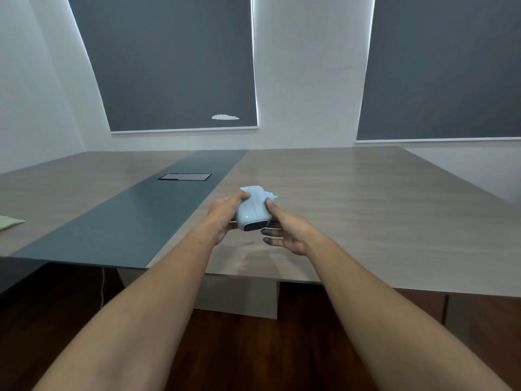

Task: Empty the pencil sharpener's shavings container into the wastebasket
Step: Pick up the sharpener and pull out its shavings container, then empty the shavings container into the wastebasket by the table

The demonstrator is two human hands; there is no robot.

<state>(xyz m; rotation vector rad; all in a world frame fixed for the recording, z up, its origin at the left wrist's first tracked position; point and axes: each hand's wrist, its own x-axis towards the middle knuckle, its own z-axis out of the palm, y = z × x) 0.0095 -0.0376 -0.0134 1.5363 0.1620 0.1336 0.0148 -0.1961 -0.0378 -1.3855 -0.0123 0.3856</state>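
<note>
A white pencil sharpener [251,209] with a dark panel at its near end is held just above the wooden table [352,210]. My left hand [225,218] grips its left side, thumb on top. My right hand [284,232] touches its right side with the thumb, while the other fingers spread out below and darkened at the tips. A small white crank or knob sticks out at the sharpener's far right. No wastebasket is in view.
A dark grey strip [135,215] runs down the table with a cable hatch [184,177] in it. A pale green sheet [10,222] lies at the left edge. Dark blinds cover two windows behind. Dark wooden floor lies below the table's front edge.
</note>
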